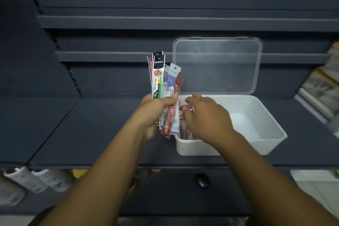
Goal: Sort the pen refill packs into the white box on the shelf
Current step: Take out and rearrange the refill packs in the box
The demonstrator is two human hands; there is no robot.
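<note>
Left hand (156, 113) clamps a fanned bunch of refill packs (165, 86) upright beside the white box's (271, 128) left wall — a feed stack, likely. Right hand (207, 115) reaches into the box's left end over packs already laid (185, 130) there — fingers curled, grasp unclear. Lid (217, 64) stands open at the shelf (100, 134) back.

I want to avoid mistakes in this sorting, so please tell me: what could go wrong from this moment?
1. The left hand grips a fanned bundle of refill packs near their lower ends; a loose one, perhaps the tilted red pack, could slip onto the shelf.
2. The right hand works at the left end of the white box, which sits close to the shelf's front edge; a push might shift it.
</note>
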